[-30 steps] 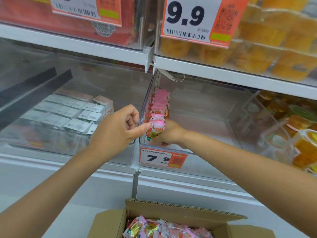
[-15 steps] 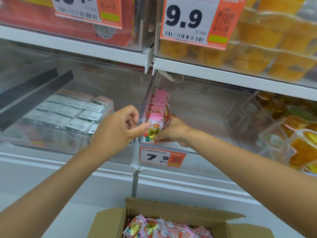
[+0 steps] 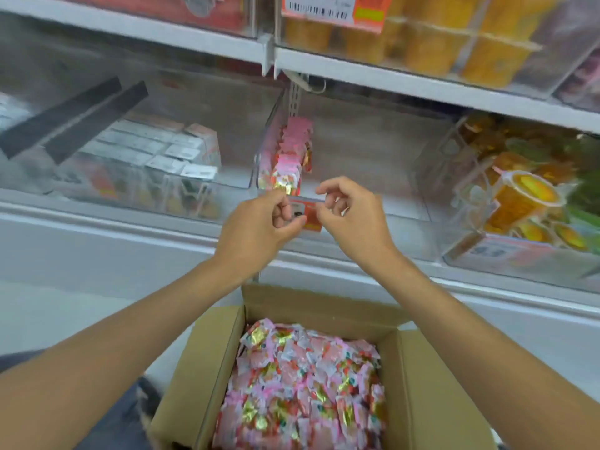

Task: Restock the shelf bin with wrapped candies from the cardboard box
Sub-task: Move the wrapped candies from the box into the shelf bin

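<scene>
A row of pink-wrapped candies [image 3: 292, 157] stands on edge against the left wall of the clear plastic shelf bin [image 3: 363, 177]. It runs from the bin's front lip toward the back, and the rest of the bin floor is bare. Just below the row, at its 6 o'clock, both hands hover in front of the bin's orange-and-white price tag [image 3: 310, 219], close together but not touching. The left hand [image 3: 256, 228] has its fingers curled in toward the palm and the thumb pointing at the tag, and nothing shows in it. The right hand [image 3: 357, 222] is half open with loosely bent fingers and is also empty. At 6 o'clock from the hands sits the open brown cardboard box [image 3: 418, 384], filled with a heap of loose pink, gold and white wrapped candies [image 3: 302, 384]. At 9 o'clock of the bin, a neighbouring clear bin holds small white cartons [image 3: 156, 147], with two black strips [image 3: 81, 118] slanting beyond them. At 3 o'clock lie clear cups of orange jelly [image 3: 519, 196]. At 12 o'clock, above the white shelf edge [image 3: 422, 86], more orange cups [image 3: 438, 43] are stacked behind a second orange price label [image 3: 331, 9].
</scene>
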A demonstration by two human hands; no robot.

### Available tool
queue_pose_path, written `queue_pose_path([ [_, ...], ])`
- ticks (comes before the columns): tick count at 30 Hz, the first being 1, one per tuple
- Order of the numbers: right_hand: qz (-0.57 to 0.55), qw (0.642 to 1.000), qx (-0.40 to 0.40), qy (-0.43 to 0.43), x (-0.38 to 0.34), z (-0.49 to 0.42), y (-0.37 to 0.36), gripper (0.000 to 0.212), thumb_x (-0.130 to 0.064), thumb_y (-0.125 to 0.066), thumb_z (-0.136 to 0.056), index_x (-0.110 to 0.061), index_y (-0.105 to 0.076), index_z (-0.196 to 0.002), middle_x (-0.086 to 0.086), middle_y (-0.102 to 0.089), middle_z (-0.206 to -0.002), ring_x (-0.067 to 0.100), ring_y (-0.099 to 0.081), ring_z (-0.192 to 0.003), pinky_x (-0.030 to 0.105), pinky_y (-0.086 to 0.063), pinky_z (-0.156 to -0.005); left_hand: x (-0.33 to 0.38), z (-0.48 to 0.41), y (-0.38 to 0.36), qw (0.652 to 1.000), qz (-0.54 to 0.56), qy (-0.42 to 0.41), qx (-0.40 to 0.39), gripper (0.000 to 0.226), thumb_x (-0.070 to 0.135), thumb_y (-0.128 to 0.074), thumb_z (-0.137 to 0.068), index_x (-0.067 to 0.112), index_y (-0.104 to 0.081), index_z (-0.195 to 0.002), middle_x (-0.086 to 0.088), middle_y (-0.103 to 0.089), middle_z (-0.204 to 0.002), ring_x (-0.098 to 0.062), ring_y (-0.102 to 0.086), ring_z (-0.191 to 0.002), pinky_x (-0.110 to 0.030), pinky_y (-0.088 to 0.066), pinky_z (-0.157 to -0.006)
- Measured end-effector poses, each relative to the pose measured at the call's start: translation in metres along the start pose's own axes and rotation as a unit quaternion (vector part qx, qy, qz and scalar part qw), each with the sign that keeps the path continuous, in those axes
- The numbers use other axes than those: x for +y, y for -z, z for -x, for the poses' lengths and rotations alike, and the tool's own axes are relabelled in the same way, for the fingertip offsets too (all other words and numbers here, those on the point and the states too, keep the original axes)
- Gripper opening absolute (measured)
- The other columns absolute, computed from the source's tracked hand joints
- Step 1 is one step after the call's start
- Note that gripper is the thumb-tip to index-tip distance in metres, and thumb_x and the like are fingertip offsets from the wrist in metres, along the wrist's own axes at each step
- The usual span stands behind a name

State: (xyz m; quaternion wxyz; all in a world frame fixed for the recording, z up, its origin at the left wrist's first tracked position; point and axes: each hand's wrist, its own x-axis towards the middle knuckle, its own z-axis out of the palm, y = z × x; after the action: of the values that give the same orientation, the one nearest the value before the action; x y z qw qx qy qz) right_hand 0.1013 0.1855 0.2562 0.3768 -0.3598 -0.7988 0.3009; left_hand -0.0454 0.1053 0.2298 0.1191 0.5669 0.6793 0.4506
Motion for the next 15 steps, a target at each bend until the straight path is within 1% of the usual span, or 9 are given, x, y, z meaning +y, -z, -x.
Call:
queue_pose_path([
  [1,0.001,1.000,-0.023,-0.011,0.009,0.021,-0.003,0.019,-0.002,-0.066,-0.081,-0.017,-0.066,-0.093,-0.004,-0.056,-0.072,0.009,-0.044,-0.058,0.017,-0.038,-0.059,-0.008,0.015,-0.012,0.998,0.001,0.025,-0.056,0.027,0.030,-0.073,-0.085,0.024,-0.049,-0.073,0.006,-0.051,-0.062,-0.014,-0.047,-0.058,-0.037,-0.042,-0.060],
  [3,0.032,0.991,-0.113,-0.068,0.038,0.064,-0.013,0.016,-0.007,-0.064,-0.086,-0.019,-0.065,-0.096,-0.006,-0.059,-0.077,0.010,-0.050,-0.064,0.019,-0.041,-0.064,-0.033,0.049,-0.038,0.981,0.011,0.095,-0.167,0.021,0.031,-0.073,-0.086,0.022,-0.056,-0.078,0.003,-0.057,-0.070,-0.014,-0.051,-0.064,-0.036,-0.046,-0.065],
  [4,0.052,0.977,-0.172,-0.111,0.058,0.086,-0.018,0.015,-0.010,-0.063,-0.088,-0.020,-0.065,-0.100,-0.008,-0.060,-0.081,0.009,-0.053,-0.069,0.019,-0.043,-0.068,-0.049,0.066,-0.049,0.968,0.015,0.135,-0.211,0.018,0.031,-0.073,-0.087,0.021,-0.059,-0.081,0.002,-0.061,-0.075,-0.014,-0.055,-0.069,-0.036,-0.048,-0.069],
  [6,0.088,0.934,-0.286,-0.194,0.106,0.130,-0.027,0.018,-0.013,-0.062,-0.092,-0.017,-0.064,-0.110,-0.004,-0.063,-0.093,0.011,-0.058,-0.083,0.021,-0.046,-0.075,-0.079,0.099,-0.066,0.941,0.019,0.201,-0.270,0.014,0.030,-0.072,-0.088,0.019,-0.063,-0.087,0.002,-0.066,-0.087,-0.014,-0.061,-0.081,-0.031,-0.051,-0.076],
  [9,0.117,0.866,-0.402,-0.272,0.175,0.191,-0.035,0.027,-0.014,-0.064,-0.093,-0.012,-0.061,-0.119,0.004,-0.060,-0.108,0.018,-0.058,-0.097,0.030,-0.049,-0.087,-0.118,0.136,-0.077,0.911,0.024,0.295,-0.289,0.009,0.024,-0.071,-0.089,0.016,-0.067,-0.090,0.002,-0.067,-0.092,-0.014,-0.063,-0.089,-0.023,-0.050,-0.076],
  [12,0.135,0.814,-0.461,-0.325,0.210,0.240,-0.046,0.045,-0.025,-0.070,-0.089,-0.007,-0.058,-0.128,0.004,-0.058,-0.120,0.018,-0.055,-0.107,0.026,-0.048,-0.090,-0.134,0.158,-0.085,0.893,0.007,0.340,-0.294,0.011,0.016,-0.066,-0.093,0.006,-0.069,-0.098,-0.003,-0.067,-0.097,-0.017,-0.063,-0.100,-0.012,-0.045,-0.069],
  [13,0.158,0.801,-0.482,-0.317,0.218,0.254,-0.052,0.052,-0.033,-0.071,-0.088,-0.008,-0.057,-0.130,0.003,-0.057,-0.122,0.019,-0.052,-0.113,0.026,-0.047,-0.092,-0.136,0.162,-0.088,0.889,0.014,0.349,-0.295,0.012,0.011,-0.063,-0.094,0.002,-0.068,-0.100,-0.003,-0.065,-0.093,-0.018,-0.063,-0.105,-0.007,-0.043,-0.065],
  [14,0.200,0.790,-0.502,-0.290,0.223,0.267,-0.058,0.054,-0.041,-0.070,-0.087,-0.011,-0.058,-0.130,0.005,-0.055,-0.128,0.022,-0.047,-0.120,0.030,-0.044,-0.097,-0.136,0.165,-0.091,0.881,0.027,0.362,-0.302,0.013,0.006,-0.061,-0.095,-0.003,-0.067,-0.103,-0.001,-0.064,-0.090,-0.014,-0.061,-0.107,-0.005,-0.043,-0.062],
  [15,0.243,0.785,-0.512,-0.251,0.225,0.278,-0.063,0.051,-0.046,-0.067,-0.087,-0.016,-0.060,-0.127,0.005,-0.052,-0.135,0.025,-0.041,-0.126,0.036,-0.041,-0.102,-0.134,0.167,-0.094,0.874,0.041,0.372,-0.310,0.014,0.004,-0.060,-0.095,-0.006,-0.066,-0.104,0.000,-0.063,-0.089,-0.008,-0.058,-0.106,-0.004,-0.042,-0.059],
])
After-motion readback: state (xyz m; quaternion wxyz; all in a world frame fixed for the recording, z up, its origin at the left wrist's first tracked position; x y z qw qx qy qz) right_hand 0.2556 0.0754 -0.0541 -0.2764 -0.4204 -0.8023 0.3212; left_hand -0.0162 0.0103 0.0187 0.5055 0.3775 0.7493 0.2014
